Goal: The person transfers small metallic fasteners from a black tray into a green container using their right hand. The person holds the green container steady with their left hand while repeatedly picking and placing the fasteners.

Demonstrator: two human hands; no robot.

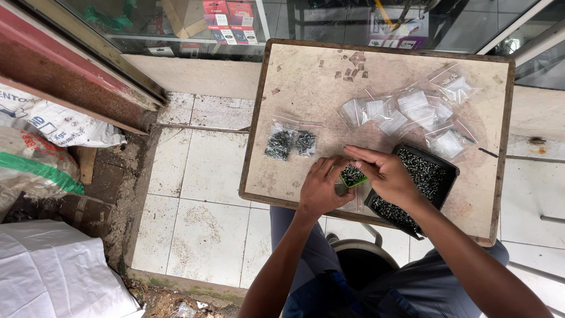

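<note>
Green scoop of screws pinched in right hand; left hand steadies bag; tip slowly, level.

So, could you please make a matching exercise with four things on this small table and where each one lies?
Things:
1. black tray of screws
2. two filled bags
3. empty clear bags
4. green scoop

Places:
A. between the left hand and right hand
B. far right part of the table
C. left of the hands
D. under the right wrist, near edge

Pairs: 1-D, 2-C, 3-B, 4-A
</note>
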